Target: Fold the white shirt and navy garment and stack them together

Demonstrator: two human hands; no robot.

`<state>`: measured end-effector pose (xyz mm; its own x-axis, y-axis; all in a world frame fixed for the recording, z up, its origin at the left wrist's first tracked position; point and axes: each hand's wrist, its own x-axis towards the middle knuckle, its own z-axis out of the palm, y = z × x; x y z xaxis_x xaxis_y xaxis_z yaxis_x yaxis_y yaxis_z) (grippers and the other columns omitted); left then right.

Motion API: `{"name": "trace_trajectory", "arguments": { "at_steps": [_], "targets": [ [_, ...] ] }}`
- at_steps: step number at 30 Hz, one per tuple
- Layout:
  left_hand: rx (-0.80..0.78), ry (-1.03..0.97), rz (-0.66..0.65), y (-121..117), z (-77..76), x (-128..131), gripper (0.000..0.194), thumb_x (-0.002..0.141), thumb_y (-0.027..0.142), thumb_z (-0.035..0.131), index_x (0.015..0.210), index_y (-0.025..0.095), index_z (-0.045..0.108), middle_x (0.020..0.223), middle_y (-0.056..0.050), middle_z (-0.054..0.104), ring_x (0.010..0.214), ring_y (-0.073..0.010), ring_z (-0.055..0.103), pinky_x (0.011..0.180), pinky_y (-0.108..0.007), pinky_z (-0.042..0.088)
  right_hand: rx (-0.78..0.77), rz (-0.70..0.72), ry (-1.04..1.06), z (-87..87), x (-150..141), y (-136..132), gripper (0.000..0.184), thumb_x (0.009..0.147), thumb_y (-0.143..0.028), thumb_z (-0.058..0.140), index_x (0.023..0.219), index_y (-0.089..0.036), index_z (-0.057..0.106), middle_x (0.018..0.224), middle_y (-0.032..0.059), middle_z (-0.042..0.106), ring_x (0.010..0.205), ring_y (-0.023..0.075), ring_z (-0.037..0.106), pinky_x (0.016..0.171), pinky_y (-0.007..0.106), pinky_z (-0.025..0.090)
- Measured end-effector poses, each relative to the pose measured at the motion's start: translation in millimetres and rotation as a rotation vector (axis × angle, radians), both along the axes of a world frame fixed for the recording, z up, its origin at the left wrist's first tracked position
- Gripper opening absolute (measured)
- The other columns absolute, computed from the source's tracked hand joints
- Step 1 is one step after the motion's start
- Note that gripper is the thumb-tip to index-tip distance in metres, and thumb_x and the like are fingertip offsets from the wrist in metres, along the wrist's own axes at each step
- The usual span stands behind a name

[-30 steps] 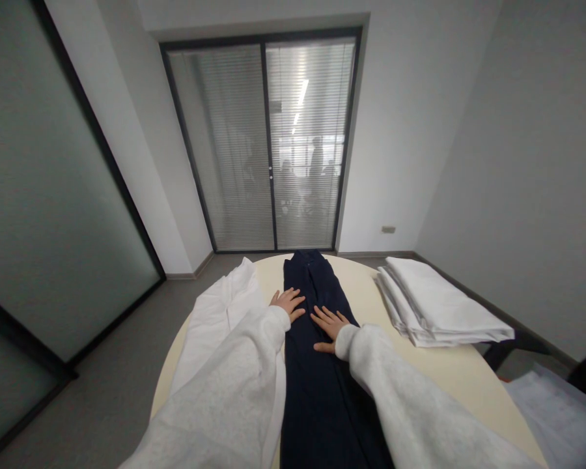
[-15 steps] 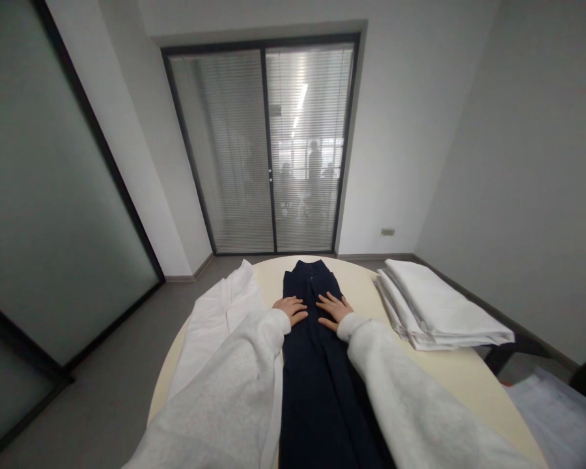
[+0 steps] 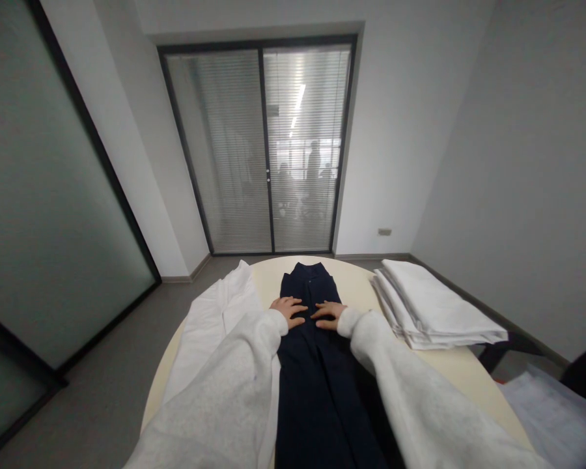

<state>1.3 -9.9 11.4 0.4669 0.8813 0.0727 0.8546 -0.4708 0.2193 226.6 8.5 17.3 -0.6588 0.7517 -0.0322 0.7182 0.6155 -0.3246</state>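
A dark navy shirt (image 3: 303,391), folded long and narrow with its collar at the far end, lies down the middle of the table. On its left side, below the collar, my left hand (image 3: 289,311) rests flat with fingers spread. Facing it, my right hand (image 3: 329,314) lies on the shirt's right side, fingers stretched out and pointing inward. Neither hand grips the cloth. Left of the navy shirt a white shirt (image 3: 209,326) is laid out, partly covered by my left sleeve.
The round cream table (image 3: 359,280) bears a stack of folded white cloth (image 3: 434,306) at its right edge. Beyond stands a glass door with blinds (image 3: 303,150), with blurred figures behind it. A clear plastic bag (image 3: 551,410) is at the lower right.
My right hand has turned, its fingers now pointing more to the left, and moved slightly inward over the shirt. My left hand stays almost in place. The view has shifted slightly.
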Motion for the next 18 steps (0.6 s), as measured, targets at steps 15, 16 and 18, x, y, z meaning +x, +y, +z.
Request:
{"name": "trace_trajectory", "arguments": {
  "at_steps": [15,16,18],
  "targets": [
    [-0.018,-0.281,0.509,60.0,-10.3,-10.9,0.023,0.079,0.032,0.051,0.097,0.029,0.063,0.114,-0.002,0.053,0.115,-0.0204,0.041,0.098,-0.034,0.029,0.219,-0.689,0.097,-44.7,4.5,52.5,0.031,0.08,-0.031,0.045,0.109,-0.035,0.055,0.127,0.0003,0.046,0.121,0.0249,0.031,0.096,0.057,0.013],
    [-0.017,-0.302,0.511,60.1,-15.6,-10.0,0.022,0.078,0.031,0.051,0.096,0.029,0.064,0.113,-0.002,0.054,0.115,-0.0208,0.041,0.099,-0.036,0.027,0.211,-0.665,0.137,-47.0,5.8,56.2,0.033,0.078,-0.028,0.046,0.109,-0.033,0.056,0.127,0.0008,0.046,0.12,0.0242,0.033,0.098,0.057,0.012],
    [0.0,-0.447,0.52,60.6,-25.2,-8.9,0.02,0.077,0.027,0.053,0.093,0.028,0.065,0.113,-0.001,0.056,0.115,-0.0209,0.042,0.102,-0.041,0.021,0.197,-0.597,0.251,-50.9,9.2,64.4,0.039,0.073,-0.022,0.049,0.111,-0.029,0.056,0.128,0.0035,0.046,0.12,0.0242,0.035,0.1,0.055,0.013]
  ]
}}
